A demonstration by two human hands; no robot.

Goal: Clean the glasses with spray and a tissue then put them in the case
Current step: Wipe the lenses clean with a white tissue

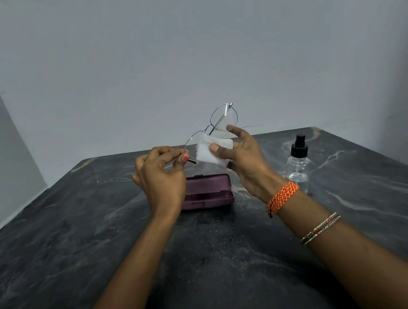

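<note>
Your left hand (pixel 160 176) hides part of the purple case (pixel 209 191), shut on the table (pixel 81 240); contents unseen. Left fingers pinch the glasses (pixel 216 125) by a temple, held tilted above the case. Right hand (pixel 243 155) pinches a white tissue (pixel 210 151) over the lower lens. Spray bottle (pixel 297 160) at right: clear, no label readable.

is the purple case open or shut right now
Shut: the purple case lies flat on the table, its lid down on the base, only the seam showing.

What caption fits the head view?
Left hand pinches wire-framed glasses; right hand wipes lens with white tissue above closed purple case.
</note>
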